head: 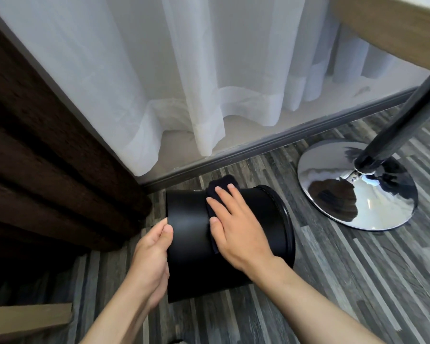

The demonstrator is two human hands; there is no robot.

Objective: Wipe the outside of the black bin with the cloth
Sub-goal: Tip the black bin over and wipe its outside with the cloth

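The black bin [191,244] lies on its side on the wood-pattern floor, its rimmed mouth pointing right and its flat base pointing left. A dark cloth [220,188] is draped over the upper side of the bin. My right hand [236,224] lies flat on the cloth with fingers spread, pressing it against the bin wall. Cupped around the bin's base edge, my left hand [152,254] steadies it with the thumb on the wall.
A chrome table base [358,192] with a dark pole stands right of the bin. A white sheer curtain [184,83] and grey skirting run behind. A dark brown curtain [47,135] hangs at the left. A wooden piece [27,319] sits at bottom left.
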